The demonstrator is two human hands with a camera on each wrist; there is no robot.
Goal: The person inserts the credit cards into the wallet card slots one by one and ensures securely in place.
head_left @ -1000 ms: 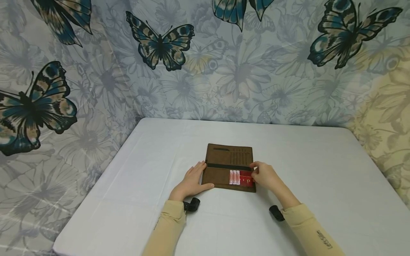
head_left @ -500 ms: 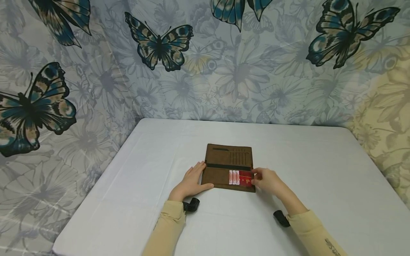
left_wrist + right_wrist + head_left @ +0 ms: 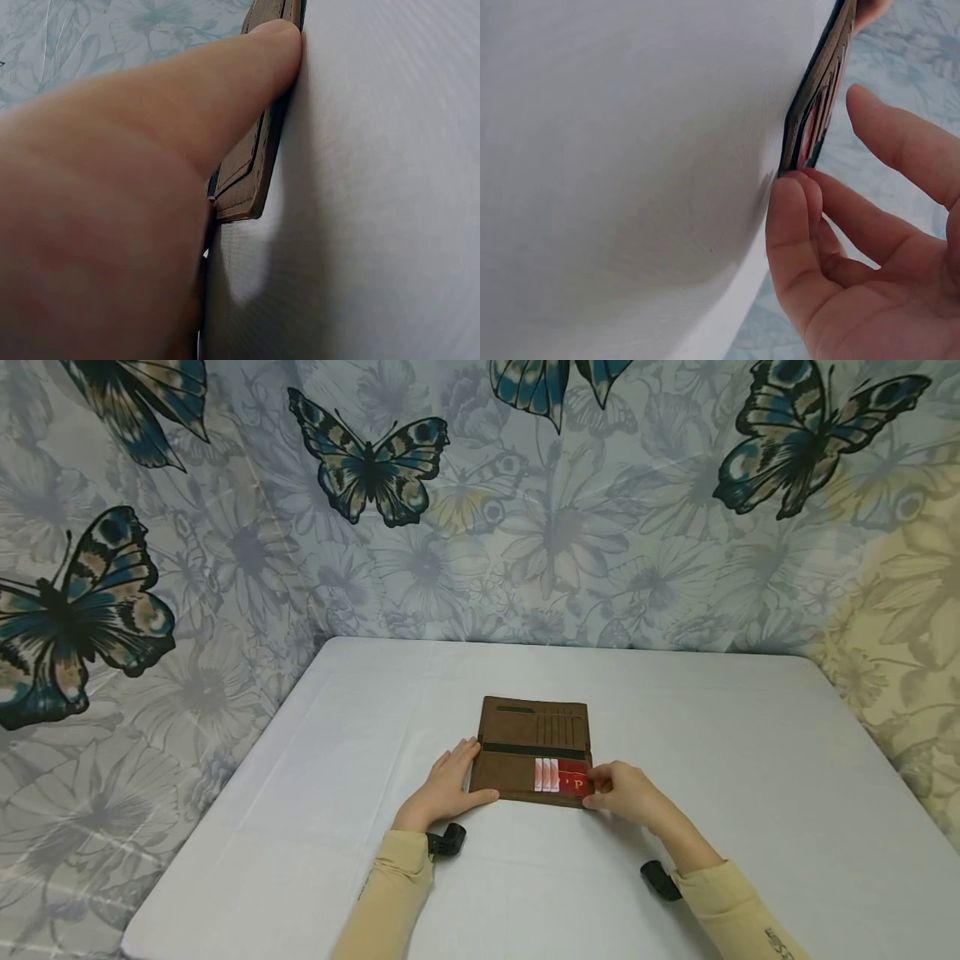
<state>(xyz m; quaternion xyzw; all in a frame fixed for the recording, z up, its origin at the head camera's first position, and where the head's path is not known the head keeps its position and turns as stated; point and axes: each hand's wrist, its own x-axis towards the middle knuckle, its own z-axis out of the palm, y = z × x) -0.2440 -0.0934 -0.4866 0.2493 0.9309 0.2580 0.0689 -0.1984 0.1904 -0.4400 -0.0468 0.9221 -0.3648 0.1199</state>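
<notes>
A brown wallet (image 3: 506, 772) lies unfolded on the white table, with a dark band across its middle and slots in its upper half. In its lower right slots sit several red-and-white cards (image 3: 573, 781), stepped side by side. My left hand (image 3: 442, 785) rests flat with straight fingers at the wallet's left edge, thumb along its lower edge; in the left wrist view the thumb (image 3: 255, 67) presses on the wallet. At the lower right corner my right hand (image 3: 626, 789) has bent fingers, with fingertips pinching the wallet's edge beside the cards. The right wrist view shows one digit standing apart.
The white table (image 3: 360, 710) runs on all sides of the wallet. Behind and to the left hangs a floral covering with butterflies (image 3: 370, 468). Small black cameras (image 3: 447, 840) are worn at both wrists.
My right hand has slid down the wallet's right edge, from beside the upper part of the cards toward the lower corner. The left hand holds its place.
</notes>
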